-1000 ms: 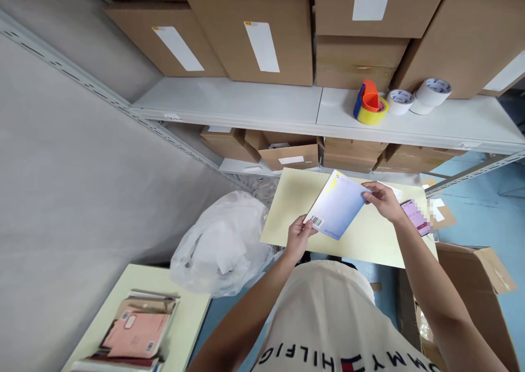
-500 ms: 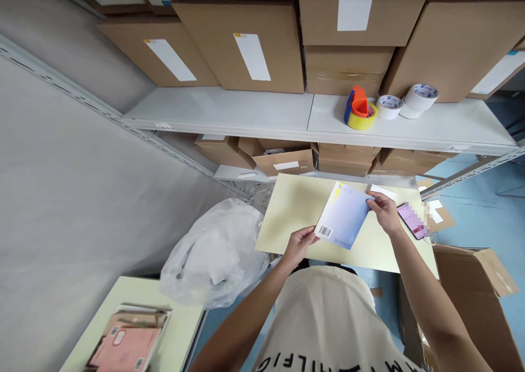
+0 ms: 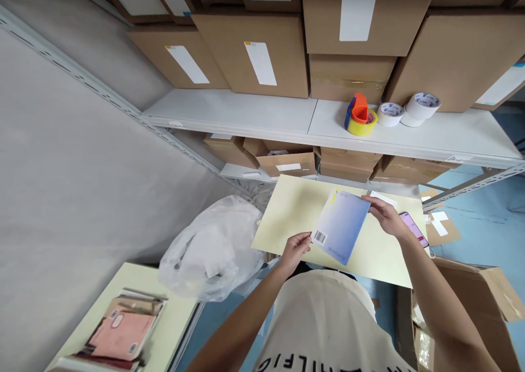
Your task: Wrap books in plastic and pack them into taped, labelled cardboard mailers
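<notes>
I hold a thin pale blue booklet (image 3: 341, 225) with a barcode at its lower left corner, above a pale yellow table (image 3: 295, 208). My left hand (image 3: 296, 250) pinches its lower left corner by the barcode. My right hand (image 3: 384, 216) grips its upper right edge with closed fingers. The booklet is tilted, its long side running up to the right. A phone (image 3: 414, 228) with a pink case lies on the table just right of my right hand, and a white slip (image 3: 384, 198) lies behind it.
A white shelf (image 3: 254, 112) ahead carries an orange and yellow tape dispenser (image 3: 359, 116) and white tape rolls (image 3: 412, 109), with cardboard boxes (image 3: 262, 49) above and below. A crumpled clear plastic bag (image 3: 213, 246) sits left of the table. Pink packets (image 3: 121, 333) are stacked lower left. An open carton (image 3: 471, 301) stands right.
The booklet has turned a little more upright between my hands and stayed in both grips. The view has shifted slightly; the shelf and tape sit a bit lower in the picture.
</notes>
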`<state>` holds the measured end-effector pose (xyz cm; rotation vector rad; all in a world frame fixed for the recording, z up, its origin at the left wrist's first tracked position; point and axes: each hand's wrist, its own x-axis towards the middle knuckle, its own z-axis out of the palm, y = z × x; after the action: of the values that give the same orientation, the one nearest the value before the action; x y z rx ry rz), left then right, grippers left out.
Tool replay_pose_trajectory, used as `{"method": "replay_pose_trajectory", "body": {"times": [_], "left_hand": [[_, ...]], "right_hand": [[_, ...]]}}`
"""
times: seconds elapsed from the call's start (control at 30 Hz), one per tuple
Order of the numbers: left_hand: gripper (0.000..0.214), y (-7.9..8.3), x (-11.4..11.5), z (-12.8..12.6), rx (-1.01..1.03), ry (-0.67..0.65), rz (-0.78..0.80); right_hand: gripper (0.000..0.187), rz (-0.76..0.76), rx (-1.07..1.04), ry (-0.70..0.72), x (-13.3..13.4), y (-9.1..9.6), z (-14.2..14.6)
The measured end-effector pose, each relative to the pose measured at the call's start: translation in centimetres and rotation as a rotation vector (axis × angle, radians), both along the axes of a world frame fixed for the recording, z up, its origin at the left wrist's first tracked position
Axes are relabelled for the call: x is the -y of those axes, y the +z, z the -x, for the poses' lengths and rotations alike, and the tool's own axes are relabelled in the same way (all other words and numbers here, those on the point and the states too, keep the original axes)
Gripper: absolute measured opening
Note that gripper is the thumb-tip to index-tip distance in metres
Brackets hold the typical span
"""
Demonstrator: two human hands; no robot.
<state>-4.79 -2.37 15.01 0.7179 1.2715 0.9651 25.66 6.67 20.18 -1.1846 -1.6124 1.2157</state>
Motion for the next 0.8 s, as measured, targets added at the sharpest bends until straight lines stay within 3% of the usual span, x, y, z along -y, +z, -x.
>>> {"method": "replay_pose_trajectory", "body": {"times": [0.13, 0.23, 0.4, 0.5, 0.6, 0.7, 0.8], "left_hand": [[0.055, -0.3, 0.2, -1.2, 0.056, -0.001, 0.019], [0.055, -0.1, 0.2, -2.2, -0.018, -0.032, -0.017], [0.048, 2.6, -0.2, -2.4, -0.246, -0.041, -0.294], [0.040, 5.0, -0.4, -2.2, -0.423, -0.083, -0.460], [0.022, 6.1, -0.5, -2.1, -0.540, -0.046, -0.499], [0.022, 5.6, -0.4, -2.0, -0.512, 0.040, -0.461], [0.028, 4.3, -0.2, -1.6, -0.349, 0.122, -0.337]], "right_hand": [[0.029, -0.196, 0.113, 0.073, -0.9, 1.7, 0.2], [0.029, -0.323, 0.162, 0.073, -1.5, 2.7, 0.8], [0.029, -0.442, 0.275, 0.098, -2.4, 3.8, 1.8], [0.030, -0.443, 0.287, 0.126, -2.6, 4.0, 2.7], [0.027, -0.428, 0.266, 0.125, -2.8, 4.0, 3.9], [0.025, -0.407, 0.263, 0.093, -2.9, 3.9, 4.8], [0.034, -0.288, 0.241, 0.048, -2.9, 3.5, 5.0]]}}
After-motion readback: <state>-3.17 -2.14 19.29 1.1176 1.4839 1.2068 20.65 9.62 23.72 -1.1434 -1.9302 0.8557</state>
